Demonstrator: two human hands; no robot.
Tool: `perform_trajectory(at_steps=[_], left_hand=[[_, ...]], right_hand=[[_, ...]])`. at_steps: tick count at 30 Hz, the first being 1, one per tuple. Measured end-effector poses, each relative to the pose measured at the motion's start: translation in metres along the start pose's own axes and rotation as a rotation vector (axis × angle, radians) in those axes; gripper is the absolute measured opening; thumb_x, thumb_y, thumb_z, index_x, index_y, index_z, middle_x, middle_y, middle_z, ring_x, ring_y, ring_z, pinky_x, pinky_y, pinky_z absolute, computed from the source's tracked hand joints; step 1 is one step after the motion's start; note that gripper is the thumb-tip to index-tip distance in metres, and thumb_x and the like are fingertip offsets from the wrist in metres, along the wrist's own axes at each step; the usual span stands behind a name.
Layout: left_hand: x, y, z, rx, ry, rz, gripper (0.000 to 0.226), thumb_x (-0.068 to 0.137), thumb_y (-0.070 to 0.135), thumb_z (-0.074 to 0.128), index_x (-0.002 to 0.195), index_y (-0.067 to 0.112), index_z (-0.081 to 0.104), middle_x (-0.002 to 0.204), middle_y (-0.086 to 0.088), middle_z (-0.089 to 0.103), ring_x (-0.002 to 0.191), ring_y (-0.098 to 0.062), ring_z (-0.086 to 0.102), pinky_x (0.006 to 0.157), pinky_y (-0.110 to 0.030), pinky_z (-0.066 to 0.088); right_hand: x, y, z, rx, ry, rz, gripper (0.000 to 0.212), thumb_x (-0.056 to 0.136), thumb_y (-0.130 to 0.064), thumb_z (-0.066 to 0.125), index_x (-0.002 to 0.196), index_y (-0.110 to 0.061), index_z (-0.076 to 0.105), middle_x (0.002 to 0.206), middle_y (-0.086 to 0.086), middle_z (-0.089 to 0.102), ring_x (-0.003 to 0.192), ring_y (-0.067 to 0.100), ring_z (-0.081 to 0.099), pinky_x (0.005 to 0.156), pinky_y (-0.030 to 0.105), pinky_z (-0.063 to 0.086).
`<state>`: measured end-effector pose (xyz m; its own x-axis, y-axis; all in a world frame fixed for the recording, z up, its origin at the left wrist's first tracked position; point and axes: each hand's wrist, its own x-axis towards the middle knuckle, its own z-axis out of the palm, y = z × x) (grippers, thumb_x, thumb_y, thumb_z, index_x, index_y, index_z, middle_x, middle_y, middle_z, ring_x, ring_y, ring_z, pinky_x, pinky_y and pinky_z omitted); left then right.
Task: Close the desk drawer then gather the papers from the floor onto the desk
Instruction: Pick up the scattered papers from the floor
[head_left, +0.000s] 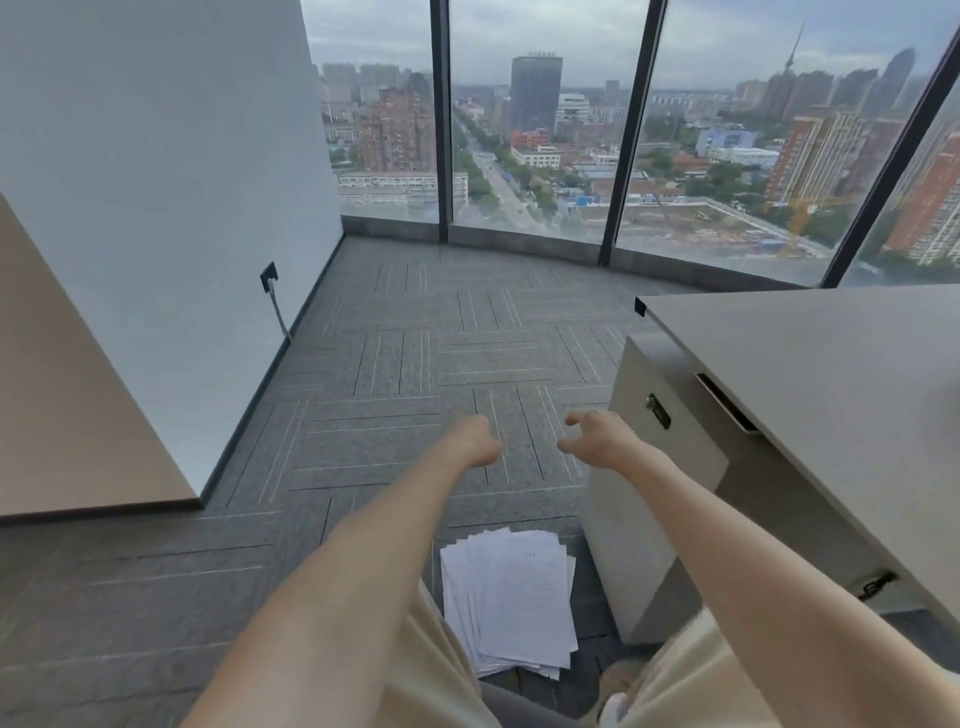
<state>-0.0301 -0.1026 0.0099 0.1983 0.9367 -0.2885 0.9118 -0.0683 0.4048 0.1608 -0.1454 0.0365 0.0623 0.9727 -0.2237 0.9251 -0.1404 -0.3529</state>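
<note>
Your left hand (480, 441) and right hand (597, 436) hang empty, fingers loosely curled. The drawer (670, 415), just right of your right fingers, looks shut, I judge. The papers (511, 597) lie on the floor below them, none on the worktop (831, 364).

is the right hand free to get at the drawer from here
Probably yes: the right hand is empty, fingers loosely open, just left of the drawer front, with nothing between them. The papers lie lower, out of the way.
</note>
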Motion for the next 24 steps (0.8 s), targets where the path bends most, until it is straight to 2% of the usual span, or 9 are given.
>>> perform_trajectory(at_steps=[2, 3, 6, 10, 12, 16, 20, 22, 24], left_hand=[[0.018, -0.013, 0.014, -0.011, -0.050, -0.030, 0.034, 0.090, 0.019, 0.047, 0.116, 0.000, 0.058, 0.100, -0.013, 0.056, 0.085, -0.026, 0.054, 0.064, -0.030, 0.042], [0.030, -0.020, 0.022, -0.025, -0.072, -0.047, 0.034, 0.090, 0.019, 0.046, 0.115, 0.000, 0.058, 0.100, -0.012, 0.055, 0.084, -0.025, 0.052, 0.064, -0.029, 0.041], [0.067, -0.041, 0.048, -0.076, -0.129, -0.113, 0.031, 0.092, 0.019, 0.045, 0.116, 0.002, 0.056, 0.107, -0.014, 0.057, 0.088, -0.026, 0.052, 0.066, -0.029, 0.041], [0.120, -0.070, 0.094, -0.148, -0.220, -0.205, 0.038, 0.092, 0.026, 0.047, 0.122, 0.004, 0.053, 0.116, -0.014, 0.058, 0.094, -0.026, 0.056, 0.071, -0.029, 0.041], [0.143, -0.089, 0.123, -0.169, -0.271, -0.265, 0.041, 0.091, 0.028, 0.047, 0.125, 0.005, 0.050, 0.122, -0.013, 0.058, 0.095, -0.025, 0.055, 0.072, -0.031, 0.042], [0.191, -0.130, 0.184, -0.176, -0.345, -0.379, 0.045, 0.090, 0.026, 0.047, 0.129, 0.003, 0.046, 0.124, -0.017, 0.057, 0.101, -0.029, 0.056, 0.071, -0.032, 0.041], [0.236, -0.161, 0.245, -0.242, -0.384, -0.477, 0.038, 0.090, 0.018, 0.044, 0.124, 0.004, 0.048, 0.105, -0.011, 0.055, 0.091, -0.028, 0.051, 0.070, -0.030, 0.038], [0.255, -0.176, 0.277, -0.281, -0.399, -0.549, 0.041, 0.089, 0.019, 0.045, 0.128, 0.005, 0.045, 0.114, -0.013, 0.057, 0.092, -0.027, 0.051, 0.072, -0.030, 0.040], [0.269, -0.190, 0.308, -0.312, -0.401, -0.606, 0.044, 0.090, 0.020, 0.047, 0.131, 0.007, 0.044, 0.124, -0.016, 0.058, 0.103, -0.030, 0.056, 0.076, -0.030, 0.043]], right_hand=[[0.024, 0.005, 0.018, -0.005, -0.081, 0.010, 0.057, 0.093, -0.031, 0.055, 0.145, -0.009, 0.043, 0.149, 0.013, 0.046, 0.137, 0.031, 0.041, 0.106, 0.039, 0.038], [0.038, 0.009, 0.029, -0.005, -0.120, 0.013, 0.058, 0.094, -0.031, 0.055, 0.145, -0.008, 0.042, 0.151, 0.012, 0.045, 0.137, 0.031, 0.041, 0.108, 0.038, 0.037], [0.087, 0.020, 0.062, 0.012, -0.225, 0.038, 0.058, 0.095, -0.027, 0.053, 0.146, -0.007, 0.039, 0.153, 0.012, 0.042, 0.138, 0.030, 0.041, 0.108, 0.036, 0.036], [0.161, 0.043, 0.121, 0.011, -0.342, 0.079, 0.053, 0.092, -0.017, 0.050, 0.144, -0.009, 0.042, 0.148, 0.014, 0.047, 0.127, 0.031, 0.052, 0.099, 0.035, 0.045], [0.194, 0.056, 0.156, 0.029, -0.392, 0.103, 0.053, 0.092, -0.018, 0.050, 0.143, -0.008, 0.044, 0.148, 0.014, 0.048, 0.126, 0.032, 0.052, 0.097, 0.037, 0.047], [0.251, 0.085, 0.230, 0.096, -0.441, 0.172, 0.050, 0.087, -0.024, 0.054, 0.134, -0.005, 0.051, 0.139, 0.019, 0.054, 0.122, 0.035, 0.053, 0.095, 0.042, 0.047], [0.290, 0.114, 0.302, 0.179, -0.446, 0.276, 0.057, 0.087, -0.029, 0.053, 0.141, -0.012, 0.046, 0.145, 0.016, 0.048, 0.128, 0.035, 0.048, 0.099, 0.043, 0.045], [0.301, 0.130, 0.336, 0.182, -0.468, 0.307, 0.057, 0.092, -0.027, 0.052, 0.145, -0.011, 0.041, 0.148, 0.015, 0.045, 0.130, 0.034, 0.047, 0.095, 0.039, 0.043], [0.307, 0.148, 0.368, 0.162, -0.474, 0.352, 0.056, 0.094, -0.029, 0.051, 0.145, -0.011, 0.040, 0.147, 0.017, 0.044, 0.128, 0.035, 0.047, 0.095, 0.040, 0.044]])
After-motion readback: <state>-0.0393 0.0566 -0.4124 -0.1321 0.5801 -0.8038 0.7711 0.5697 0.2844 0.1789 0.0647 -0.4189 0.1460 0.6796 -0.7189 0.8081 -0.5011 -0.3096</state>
